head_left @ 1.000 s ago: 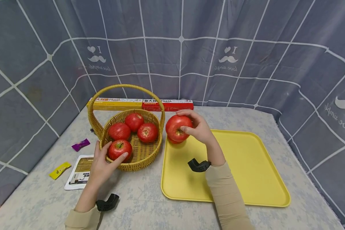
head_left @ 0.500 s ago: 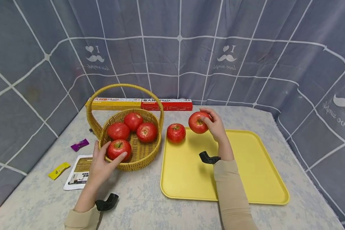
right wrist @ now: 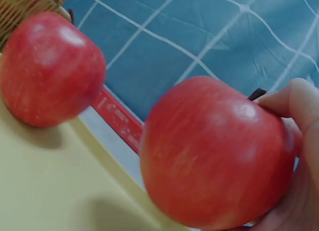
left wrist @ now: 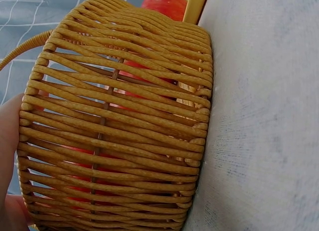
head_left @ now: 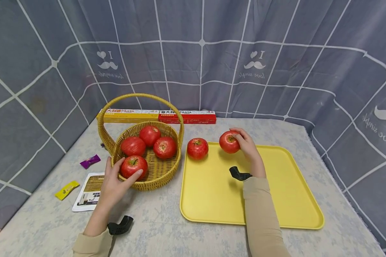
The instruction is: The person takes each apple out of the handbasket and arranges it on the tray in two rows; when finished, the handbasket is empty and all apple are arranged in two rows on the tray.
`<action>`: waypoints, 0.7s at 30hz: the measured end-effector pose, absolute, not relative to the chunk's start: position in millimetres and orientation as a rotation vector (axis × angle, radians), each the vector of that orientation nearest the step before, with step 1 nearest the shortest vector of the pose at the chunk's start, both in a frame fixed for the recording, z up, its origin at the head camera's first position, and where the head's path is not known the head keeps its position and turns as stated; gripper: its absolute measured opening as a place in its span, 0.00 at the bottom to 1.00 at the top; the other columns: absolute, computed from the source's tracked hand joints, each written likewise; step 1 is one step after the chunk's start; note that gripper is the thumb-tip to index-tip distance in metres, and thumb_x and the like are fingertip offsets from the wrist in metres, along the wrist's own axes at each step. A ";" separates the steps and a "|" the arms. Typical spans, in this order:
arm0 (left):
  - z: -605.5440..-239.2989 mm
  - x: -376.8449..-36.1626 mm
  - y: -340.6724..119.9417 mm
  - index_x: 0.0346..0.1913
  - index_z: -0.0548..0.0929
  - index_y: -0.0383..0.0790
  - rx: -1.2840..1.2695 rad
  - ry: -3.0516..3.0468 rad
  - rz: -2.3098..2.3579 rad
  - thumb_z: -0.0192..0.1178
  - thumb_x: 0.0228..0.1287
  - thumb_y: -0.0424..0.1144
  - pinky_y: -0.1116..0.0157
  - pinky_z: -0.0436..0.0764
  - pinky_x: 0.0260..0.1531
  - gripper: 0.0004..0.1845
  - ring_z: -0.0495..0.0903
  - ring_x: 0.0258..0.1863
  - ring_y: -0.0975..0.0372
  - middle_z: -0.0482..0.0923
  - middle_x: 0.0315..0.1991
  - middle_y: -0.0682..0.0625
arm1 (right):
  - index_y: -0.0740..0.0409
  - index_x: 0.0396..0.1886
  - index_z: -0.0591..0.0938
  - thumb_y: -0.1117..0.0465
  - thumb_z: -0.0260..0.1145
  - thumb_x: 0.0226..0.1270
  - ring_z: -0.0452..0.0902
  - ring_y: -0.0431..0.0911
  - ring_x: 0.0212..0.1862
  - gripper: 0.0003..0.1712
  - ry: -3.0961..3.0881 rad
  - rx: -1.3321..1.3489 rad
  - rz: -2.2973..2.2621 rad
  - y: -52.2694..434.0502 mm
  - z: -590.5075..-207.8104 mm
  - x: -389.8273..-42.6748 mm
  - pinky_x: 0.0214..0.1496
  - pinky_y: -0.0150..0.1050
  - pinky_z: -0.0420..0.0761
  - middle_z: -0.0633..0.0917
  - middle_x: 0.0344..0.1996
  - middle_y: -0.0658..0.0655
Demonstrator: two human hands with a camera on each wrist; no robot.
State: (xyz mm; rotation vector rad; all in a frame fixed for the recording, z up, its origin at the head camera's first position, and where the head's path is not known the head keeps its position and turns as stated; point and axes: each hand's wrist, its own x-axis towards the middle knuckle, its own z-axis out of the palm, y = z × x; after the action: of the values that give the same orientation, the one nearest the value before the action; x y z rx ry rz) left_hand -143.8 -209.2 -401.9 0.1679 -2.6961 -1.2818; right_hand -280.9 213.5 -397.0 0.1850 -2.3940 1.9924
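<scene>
My left hand (head_left: 112, 189) holds the near left rim of a woven basket (head_left: 162, 181) with an arched handle. Several red apples lie inside, and the nearest apple (head_left: 134, 167) is right by my thumb. In the left wrist view the basket's slatted side (left wrist: 114, 131) hides most of what it contains. My right hand (head_left: 249, 148) grips another red apple (head_left: 229, 142) between thumb and fingers, just over the far edge of the yellow tray (head_left: 212, 196). One more apple (head_left: 197, 149) rests at the tray's far left corner; the right wrist view shows both apples apart.
Yellow and red pasta boxes (head_left: 186, 117) lie behind the basket, against a grey checked curtain (head_left: 183, 64). To the left are a purple wrapped sweet (head_left: 90, 161), a yellow wrapped sweet (head_left: 67, 190) and a flat white-edged packet (head_left: 89, 192).
My right hand has carried its apple rightward from beside the tray's corner apple, then lowered it slightly toward the tray. The left hand stays at the basket rim.
</scene>
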 end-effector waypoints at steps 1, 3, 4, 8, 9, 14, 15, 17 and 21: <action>-401.9 -143.9 -209.2 0.70 0.58 0.35 0.168 -2.696 -1.284 0.62 0.56 0.60 0.33 0.51 0.58 0.47 0.42 0.69 0.36 0.28 0.73 0.37 | 0.64 0.62 0.69 0.60 0.47 0.74 0.69 0.54 0.53 0.21 -2.400 0.181 2.005 215.6 -398.2 -280.9 0.52 0.40 0.75 0.68 0.61 0.64; -401.9 -144.1 -209.3 0.71 0.57 0.35 0.170 -2.697 -1.290 0.62 0.56 0.60 0.33 0.51 0.58 0.47 0.41 0.69 0.36 0.27 0.73 0.37 | 0.66 0.63 0.68 0.61 0.47 0.74 0.68 0.55 0.54 0.22 -2.412 0.166 2.032 219.4 -400.6 -281.3 0.52 0.39 0.76 0.67 0.61 0.65; -402.0 -143.9 -209.3 0.71 0.57 0.35 0.170 -2.696 -1.292 0.62 0.56 0.60 0.33 0.51 0.58 0.47 0.41 0.69 0.36 0.27 0.73 0.37 | 0.66 0.63 0.67 0.62 0.46 0.74 0.68 0.55 0.54 0.22 -2.416 0.156 2.044 221.4 -402.0 -281.7 0.51 0.38 0.76 0.66 0.62 0.65; -402.2 -143.8 -209.1 0.71 0.57 0.35 0.172 -2.695 -1.296 0.62 0.56 0.60 0.33 0.51 0.58 0.47 0.41 0.69 0.36 0.27 0.73 0.38 | 0.67 0.63 0.66 0.62 0.46 0.74 0.67 0.55 0.56 0.23 -2.438 0.132 2.065 229.9 -410.1 -285.3 0.51 0.37 0.75 0.65 0.62 0.65; -402.1 -143.8 -209.1 0.71 0.57 0.35 0.173 -2.695 -1.296 0.62 0.56 0.60 0.33 0.51 0.58 0.47 0.41 0.69 0.36 0.27 0.73 0.38 | 0.67 0.63 0.67 0.61 0.46 0.74 0.66 0.55 0.56 0.22 -2.448 0.125 2.066 231.7 -411.1 -285.6 0.51 0.37 0.75 0.65 0.62 0.65; -401.1 -144.0 -208.7 0.71 0.58 0.36 0.178 -2.700 -1.289 0.62 0.56 0.60 0.33 0.51 0.58 0.47 0.41 0.69 0.36 0.28 0.73 0.37 | 0.66 0.59 0.70 0.61 0.45 0.75 0.64 0.57 0.59 0.20 -2.506 0.119 2.040 239.6 -414.7 -286.4 0.57 0.46 0.72 0.65 0.63 0.64; -400.7 -144.0 -208.6 0.71 0.57 0.36 0.178 -2.702 -1.286 0.62 0.56 0.60 0.33 0.51 0.58 0.47 0.41 0.69 0.36 0.28 0.73 0.37 | 0.66 0.59 0.71 0.61 0.45 0.75 0.64 0.58 0.60 0.20 -2.516 0.114 2.035 241.1 -415.2 -286.4 0.58 0.48 0.71 0.65 0.63 0.64; -399.8 -143.7 -208.4 0.71 0.57 0.36 0.184 -2.709 -1.291 0.62 0.56 0.61 0.33 0.51 0.58 0.47 0.41 0.69 0.37 0.27 0.73 0.38 | 0.67 0.59 0.70 0.61 0.43 0.75 0.63 0.59 0.61 0.20 -2.526 0.107 2.026 243.4 -415.6 -286.2 0.60 0.51 0.69 0.64 0.64 0.65; -398.9 -143.3 -208.6 0.71 0.57 0.37 0.188 -2.715 -1.293 0.62 0.56 0.61 0.34 0.50 0.59 0.47 0.40 0.70 0.37 0.26 0.73 0.39 | 0.67 0.61 0.68 0.60 0.41 0.76 0.60 0.61 0.63 0.22 -2.534 0.076 2.019 246.4 -414.6 -284.9 0.63 0.54 0.64 0.62 0.65 0.67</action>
State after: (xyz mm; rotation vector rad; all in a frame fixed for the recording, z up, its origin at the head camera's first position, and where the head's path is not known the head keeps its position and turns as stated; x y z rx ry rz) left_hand -143.3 -208.6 -398.9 0.1879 -2.7155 -1.2929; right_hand -284.9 246.4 -414.6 0.0760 -2.5339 2.0191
